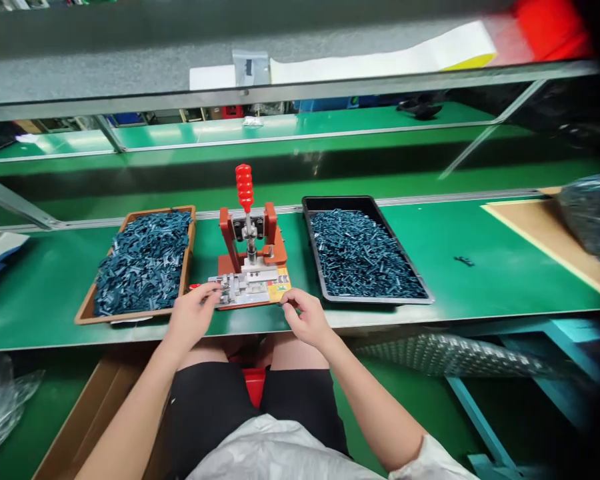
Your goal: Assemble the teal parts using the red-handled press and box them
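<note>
The left hand (193, 317) curls over the left end of a metal jig (240, 288), fingers (213, 293) resting on it, while the right hand (305, 317) brings thumb and finger together at the jig's near right corner; whether anything tiny sits in that pinch, you can't tell. The jig lies at twelve o'clock under a red-handled toggle press (253, 233), handle upright, set square to the person. Flanking it, a wooden tray (189, 250) at eleven and a black tray (340, 199) at one, both heaped with dark teal plastic pieces (145, 263), sit within easy reach on the green bench (40, 313).

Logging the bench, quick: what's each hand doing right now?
Left hand: on the metal jig, grip unclear.
Right hand: fingers pinched, holding unclear.
</note>
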Tool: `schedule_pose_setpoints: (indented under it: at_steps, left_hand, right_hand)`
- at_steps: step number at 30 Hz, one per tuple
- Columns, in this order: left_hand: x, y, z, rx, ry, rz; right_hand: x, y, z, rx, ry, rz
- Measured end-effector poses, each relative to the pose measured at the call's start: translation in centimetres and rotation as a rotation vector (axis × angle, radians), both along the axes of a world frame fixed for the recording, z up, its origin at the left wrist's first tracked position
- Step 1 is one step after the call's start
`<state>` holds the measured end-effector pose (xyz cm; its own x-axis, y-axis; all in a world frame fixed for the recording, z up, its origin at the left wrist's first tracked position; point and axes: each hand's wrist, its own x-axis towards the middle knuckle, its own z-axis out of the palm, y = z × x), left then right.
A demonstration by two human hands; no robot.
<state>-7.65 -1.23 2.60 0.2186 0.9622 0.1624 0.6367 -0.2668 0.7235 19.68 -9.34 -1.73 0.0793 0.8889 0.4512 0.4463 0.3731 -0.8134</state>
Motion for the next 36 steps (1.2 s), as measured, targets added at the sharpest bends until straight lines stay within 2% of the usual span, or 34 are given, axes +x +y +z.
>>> schedule_pose_setpoints:
  at_steps: [3, 5, 9, 12, 20, 24, 30, 36]
  left_hand:
    - [2.3, 1.0, -0.3, 0.063, 0.138, -0.13]
    - [3.7, 1.9, -0.5, 0.108, 0.186, -0.18]
    - [6.4, 3.1, -1.2, 0.142, 0.285, -0.229]
    - [7.6, 3.2, -1.8, 0.135, 0.401, -0.222]
    - [8.1, 2.9, -1.5, 0.097, 0.458, -0.228]
    - [8.3, 2.7, -1.4, 0.12, 0.438, -0.193]
    - [7.7, 3.2, -0.6, 0.044, 0.443, -0.313]
    - [7.5, 3.3, -0.7, 0.053, 0.435, -0.325]
  right_hand:
    - [-0.5, 1.2, -2.4, -0.058, 0.039, -0.038]
    - [-0.3, 1.6, -3.2, -0.128, 0.125, -0.039]
    - [-0.1, 1.6, -3.4, -0.231, 0.307, -0.004]
    - [-0.3, 1.7, -3.3, -0.25, 0.396, 0.0]
    - [-0.1, 2.0, -3.6, -0.217, 0.314, -0.085]
    - [0.1, 3.2, -3.4, -0.245, 0.292, -0.09]
    - [-0.8, 7.0, -2.5, -0.103, 0.005, 0.006]
    - [-1.8, 8.3, -2.5, -0.104, -0.065, 0.111]
